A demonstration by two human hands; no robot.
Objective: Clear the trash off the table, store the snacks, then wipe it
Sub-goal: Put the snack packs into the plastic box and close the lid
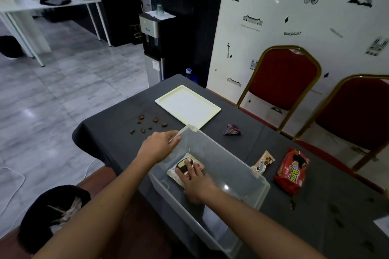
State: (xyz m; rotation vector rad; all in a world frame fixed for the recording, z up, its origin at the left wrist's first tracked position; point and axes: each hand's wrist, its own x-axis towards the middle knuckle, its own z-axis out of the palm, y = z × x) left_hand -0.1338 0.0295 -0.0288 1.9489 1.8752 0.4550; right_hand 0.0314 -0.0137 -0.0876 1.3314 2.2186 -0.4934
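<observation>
The bench, draped in a dark grey cloth and filling the middle and lower right of the frame, looked far from cleared. Nothing showed that wiping had begun: no cloth was in view, and dark smears remained at lower right.

The clear plastic storage bin stood at centre. The left hand gripped its far-left rim corner, fingers curled over the edge. Storing had seemingly just started.

The cream rectangular tray lay bare above the bin. A black rubbish bag sat at lower left, off the bench, with pale scraps inside.

The right hand was down inside the bin, its fingers laid over the white-and-brown snack packet on the bin floor. The thumb was hidden, so whether it pinched or merely pressed the packet could not be told.

The red snack packet waited right of the bin, well apart from it, apparently unstored.

The beige torn wrapper lay just beside the bin's right wall, and the crumpled purple wrapper sat above it. Both were probably trash.

Brown crumbs were scattered left of the tray.
</observation>
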